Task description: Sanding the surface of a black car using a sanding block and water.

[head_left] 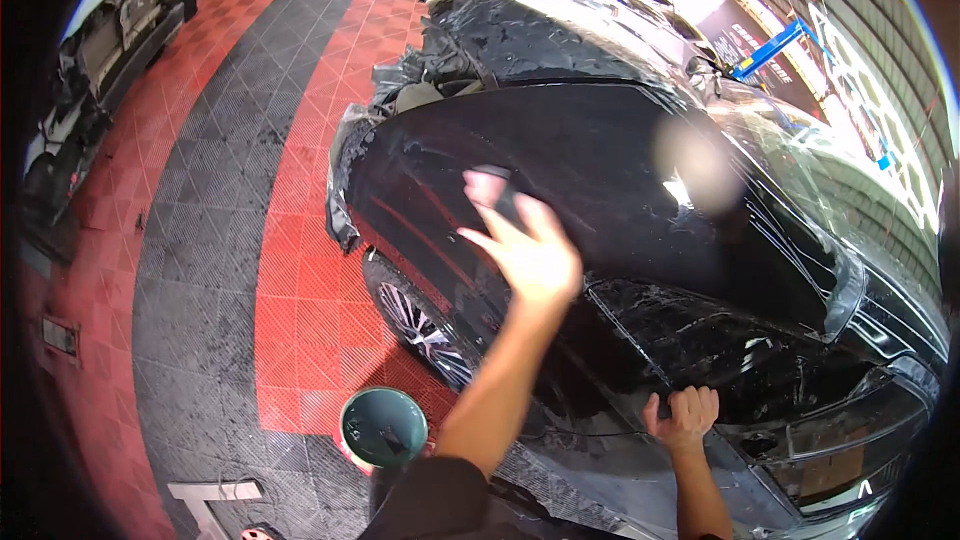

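Head view: the left hand (541, 268) reaches over the black body panel (600, 155) of a car, its fingers parted and bent around a small dark pad (507, 202), thumb on one side and fingers on the other. Motion blur softens the fingertips, so I cannot tell how firmly they grip or whether the pad touches the panel. The right hand (683, 418) rests on the car's dark bodywork nearer the person, fingers bent inward and thumb standing apart; its palm side is hidden, so I cannot tell how tightly it is closed or whether anything lies beneath. A round bucket (368, 408), green inside, stands on the tiled floor (305, 350) near the car's wheel (418, 332). It holds what looks like liquid, with dark shapes across the surface.
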A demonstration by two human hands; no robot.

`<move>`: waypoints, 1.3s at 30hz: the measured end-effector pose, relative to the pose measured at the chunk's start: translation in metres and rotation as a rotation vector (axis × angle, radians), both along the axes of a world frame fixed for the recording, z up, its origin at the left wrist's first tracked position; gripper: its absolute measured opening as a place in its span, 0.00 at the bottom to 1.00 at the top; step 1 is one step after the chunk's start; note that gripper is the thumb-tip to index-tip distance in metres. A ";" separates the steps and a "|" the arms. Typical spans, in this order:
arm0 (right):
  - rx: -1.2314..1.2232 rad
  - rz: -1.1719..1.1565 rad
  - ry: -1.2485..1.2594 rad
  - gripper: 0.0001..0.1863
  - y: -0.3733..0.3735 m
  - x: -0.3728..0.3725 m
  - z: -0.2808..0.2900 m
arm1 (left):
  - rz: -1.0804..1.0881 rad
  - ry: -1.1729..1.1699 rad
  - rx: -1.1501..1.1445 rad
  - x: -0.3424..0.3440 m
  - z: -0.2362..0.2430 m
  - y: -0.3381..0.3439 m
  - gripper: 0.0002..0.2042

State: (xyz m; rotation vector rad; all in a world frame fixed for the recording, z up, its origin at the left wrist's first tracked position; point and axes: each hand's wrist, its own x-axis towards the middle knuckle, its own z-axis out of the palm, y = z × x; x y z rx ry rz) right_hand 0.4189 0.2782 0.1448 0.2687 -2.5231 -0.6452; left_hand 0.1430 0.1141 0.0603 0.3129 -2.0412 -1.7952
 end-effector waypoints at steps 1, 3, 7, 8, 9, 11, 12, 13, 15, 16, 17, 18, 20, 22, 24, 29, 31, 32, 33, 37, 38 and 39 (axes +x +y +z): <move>0.008 -0.012 -0.019 0.16 0.008 0.002 0.002 | -0.014 0.204 0.230 0.045 0.056 0.026 0.34; -0.013 0.002 -0.010 0.15 0.015 0.004 0.002 | -0.397 0.414 -0.215 0.120 0.106 0.050 0.34; -0.024 0.014 0.042 0.19 0.024 0.010 0.004 | -0.158 0.357 0.051 0.081 0.094 0.047 0.29; -0.041 0.020 0.043 0.19 0.020 0.008 0.005 | -0.112 0.222 -0.001 0.044 0.064 0.028 0.28; -0.063 0.016 0.051 0.19 0.011 0.007 0.003 | -0.212 -0.027 -0.206 0.012 0.033 -0.003 0.29; -0.109 0.074 0.031 0.19 -0.005 -0.004 0.003 | -0.195 -0.346 0.171 -0.048 -0.005 -0.063 0.33; -0.118 0.066 0.032 0.19 -0.005 -0.003 0.002 | -0.149 -0.275 0.174 -0.043 0.010 -0.058 0.33; -0.124 0.063 0.031 0.19 -0.006 -0.001 -0.001 | -0.100 -0.206 0.177 -0.032 0.025 -0.047 0.32; -0.110 0.076 0.045 0.19 0.003 -0.009 0.000 | -0.016 0.175 -0.157 0.031 0.066 0.015 0.32; -0.096 0.052 0.045 0.19 0.014 -0.005 -0.001 | -0.149 0.372 -0.066 0.077 0.109 0.039 0.33; -0.091 0.030 0.038 0.19 0.016 0.004 0.001 | -0.329 0.510 -0.260 0.115 0.125 0.053 0.34; -0.107 0.041 0.027 0.19 0.013 0.003 0.003 | -0.472 0.585 -0.221 0.136 0.133 0.063 0.33; -0.085 0.048 0.039 0.18 0.016 0.006 0.003 | -0.362 0.568 -0.211 0.116 0.125 0.056 0.34; -0.105 0.070 0.039 0.18 0.011 0.003 0.004 | -0.176 0.447 -0.167 0.050 0.105 0.019 0.33; -0.120 0.049 0.036 0.18 0.007 0.001 0.005 | -0.088 0.291 -0.122 -0.007 0.080 -0.009 0.31; -0.129 0.077 0.063 0.17 0.003 -0.005 0.000 | 0.001 0.305 0.039 0.023 0.118 0.026 0.33; -0.123 0.048 0.058 0.16 0.017 -0.005 -0.002 | -0.249 0.631 -0.294 0.110 0.155 0.069 0.34; -0.181 0.132 0.061 0.16 0.019 -0.005 -0.001 | -0.347 0.642 -0.289 0.133 0.160 0.080 0.34; -0.234 0.212 0.063 0.16 0.020 -0.001 0.003 | -0.449 0.654 -0.280 0.147 0.164 0.087 0.34; -0.188 0.057 0.084 0.16 0.011 0.006 0.003 | -0.135 0.460 -0.197 0.047 0.133 0.032 0.31; -0.205 0.076 0.088 0.16 0.005 0.002 0.005 | -0.119 0.390 -0.183 0.029 0.128 0.020 0.31; -0.228 0.067 0.087 0.16 0.002 0.000 0.005 | -0.137 0.325 -0.074 0.026 0.135 0.012 0.31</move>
